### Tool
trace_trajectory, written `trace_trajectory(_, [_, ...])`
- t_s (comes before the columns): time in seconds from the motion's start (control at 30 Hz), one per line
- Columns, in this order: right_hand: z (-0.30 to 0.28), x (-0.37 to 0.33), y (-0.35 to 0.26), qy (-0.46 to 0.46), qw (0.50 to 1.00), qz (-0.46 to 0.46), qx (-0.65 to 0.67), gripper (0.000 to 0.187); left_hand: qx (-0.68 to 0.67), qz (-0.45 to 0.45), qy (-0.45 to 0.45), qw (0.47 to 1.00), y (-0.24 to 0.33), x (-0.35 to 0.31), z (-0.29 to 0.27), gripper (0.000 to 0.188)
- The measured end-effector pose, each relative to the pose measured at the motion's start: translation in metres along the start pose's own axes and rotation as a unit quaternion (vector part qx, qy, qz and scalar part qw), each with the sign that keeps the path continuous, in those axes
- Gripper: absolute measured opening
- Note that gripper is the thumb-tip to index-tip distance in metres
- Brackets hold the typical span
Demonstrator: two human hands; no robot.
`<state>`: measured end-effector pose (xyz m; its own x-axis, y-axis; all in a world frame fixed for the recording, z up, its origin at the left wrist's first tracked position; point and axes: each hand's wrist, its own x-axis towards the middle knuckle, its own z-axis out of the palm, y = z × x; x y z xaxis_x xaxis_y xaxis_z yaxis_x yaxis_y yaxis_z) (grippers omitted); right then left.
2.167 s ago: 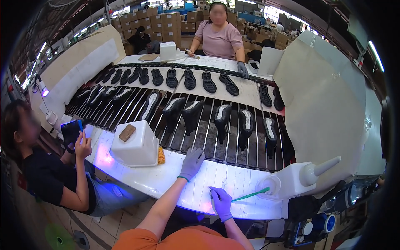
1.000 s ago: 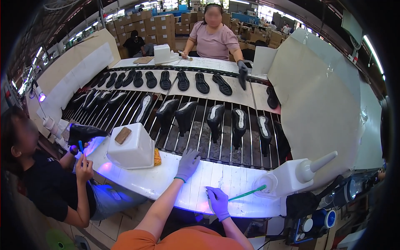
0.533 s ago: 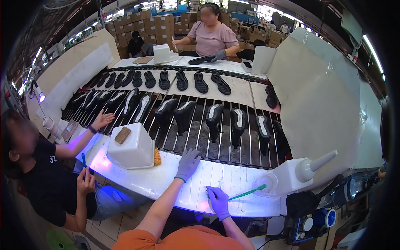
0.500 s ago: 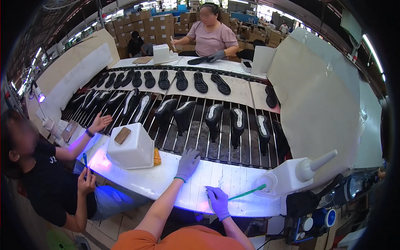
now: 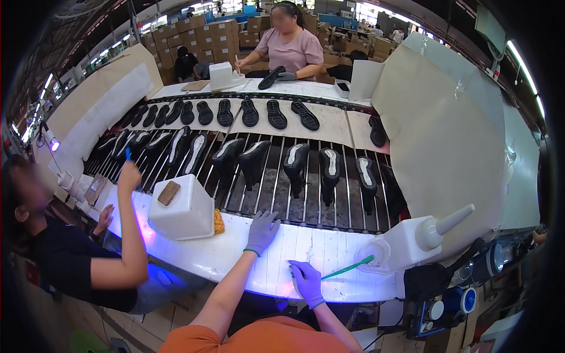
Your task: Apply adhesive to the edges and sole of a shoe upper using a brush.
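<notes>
Green stick (image 5: 348, 268) lies slantwise at the lower right of the frame, between our right hand (image 5: 306, 282) and a white spouted container (image 5: 409, 244); its far end reaches the container's round mouth, whose contents we cannot make out. Our right hand bends its fingers together on the white counter (image 5: 282, 253), and we cannot tell whether its grip holds the stick's near end. Our left hand (image 5: 262, 230) lies released, fingers extended, near the centre. To its left we see a boxy white container (image 5: 182, 209) with a brown block (image 5: 169, 193) on top; its inside is hidden. Black shoe pieces (image 5: 296, 167) with white strips line the middle. At the upper centre, another person's gloved hand (image 5: 286, 76) holds a black sole (image 5: 271, 77).
</notes>
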<state>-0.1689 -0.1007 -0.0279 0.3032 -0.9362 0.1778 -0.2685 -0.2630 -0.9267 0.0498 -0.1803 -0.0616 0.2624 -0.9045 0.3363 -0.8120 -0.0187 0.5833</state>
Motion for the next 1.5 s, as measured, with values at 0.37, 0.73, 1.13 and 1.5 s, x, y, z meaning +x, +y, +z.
trace_trajectory(0.37, [0.001,0.002,0.004,0.004,1.0,-0.01,0.004,0.019,0.007,-0.014,-0.011,1.0,0.004,0.001,0.0,0.037])
trace_trajectory(0.73, [0.0,0.0,-0.001,-0.002,1.0,0.001,-0.001,0.018,0.01,0.002,-0.007,1.0,-0.003,0.0,0.004,0.036])
trace_trajectory(1.13, [-0.002,0.0,0.001,-0.008,1.0,0.0,-0.012,0.019,-0.01,-0.002,-0.022,1.0,0.005,0.004,-0.003,0.042])
trace_trajectory(1.5, [-0.042,0.042,-0.081,-0.143,0.929,-0.238,-0.245,0.067,0.198,0.04,0.01,0.979,0.003,0.01,0.008,0.094])
